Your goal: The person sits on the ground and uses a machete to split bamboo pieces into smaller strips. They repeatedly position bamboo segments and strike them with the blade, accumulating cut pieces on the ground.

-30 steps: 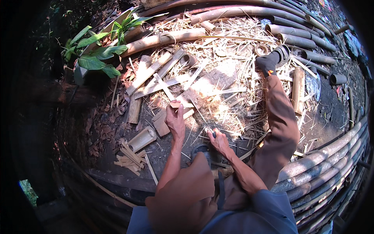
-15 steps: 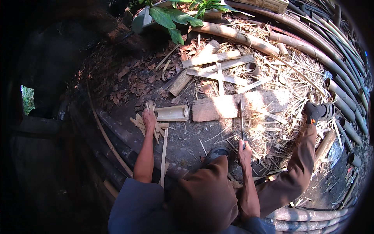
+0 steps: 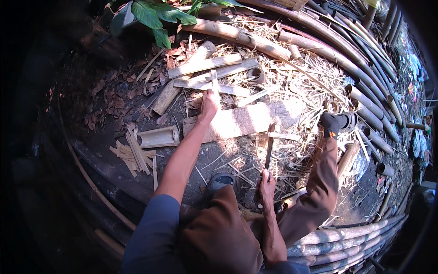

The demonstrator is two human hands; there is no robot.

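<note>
- The left hand [image 3: 209,107] reaches forward to a pale bamboo strip [image 3: 215,80], its fingers right at the strip's near part; at this size I cannot tell whether they are clamped on it or only touching
- That strip points away from the person, beyond the plank's far edge, and crosses a wider slat [image 3: 194,85]
- The right hand [image 3: 266,182] is wrapped tight around the handle of a knife [image 3: 269,153], with the two hands well apart
- The knife's dark, narrow blade points away from the person, toward the near side of the plank
- A short pale stick [image 3: 287,136] lies crosswise at the blade near its tip
- The plank [image 3: 255,119], broad and flat, lies on the ground between the hands and the crossed slats, patched with sunlight
- Left of the plank sits a split bamboo piece [image 3: 159,138], and beside that a loose pile of short strips [image 3: 132,154]
- Shavings [image 3: 292,160] cover the ground to the right of the knife
- A bamboo ring [image 3: 332,106] lies near the person's outstretched right foot [image 3: 335,123]
- Long bamboo poles [image 3: 337,246] run along the lower right, and green leaves [image 3: 148,16] hang at the upper left
</note>
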